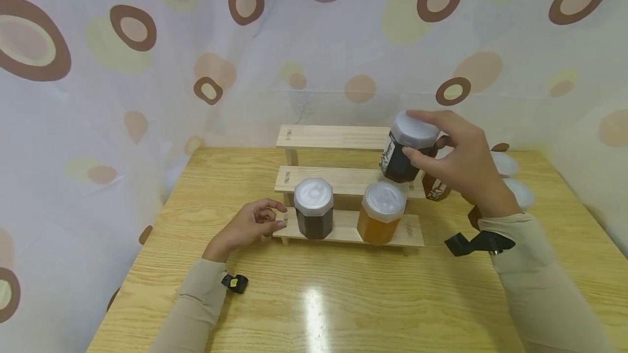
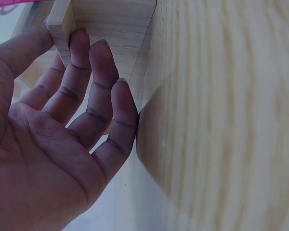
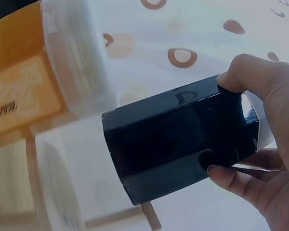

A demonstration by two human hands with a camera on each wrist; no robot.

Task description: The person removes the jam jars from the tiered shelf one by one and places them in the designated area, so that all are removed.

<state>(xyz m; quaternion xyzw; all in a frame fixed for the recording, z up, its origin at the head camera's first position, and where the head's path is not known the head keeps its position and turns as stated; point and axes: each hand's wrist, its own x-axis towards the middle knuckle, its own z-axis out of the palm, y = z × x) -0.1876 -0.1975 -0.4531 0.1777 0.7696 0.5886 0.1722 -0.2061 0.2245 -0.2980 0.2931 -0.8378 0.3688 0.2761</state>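
Note:
A dark octagonal jar [image 1: 401,162] with a white lid is held in the air by my right hand [image 1: 463,159], above the right part of the middle shelf. The right wrist view shows the fingers and thumb gripping this black jar [image 3: 168,139] near its lid end. My left hand [image 1: 247,227] holds the left end of the lowest board of a three-tier wooden shelf [image 1: 338,136]. In the left wrist view, thumb and fingers lie on either side of the board end [image 2: 60,29]. On the lowest board stand another dark jar [image 1: 314,222] and an amber jar [image 1: 378,227].
Right of the shelf, partly hidden by my right hand and arm, are a brown jar [image 1: 434,188] and more white-lidded jars [image 1: 520,194]. The shelf stands on a wooden table [image 1: 363,293]. A patterned curtain [image 1: 314,53] hangs behind it.

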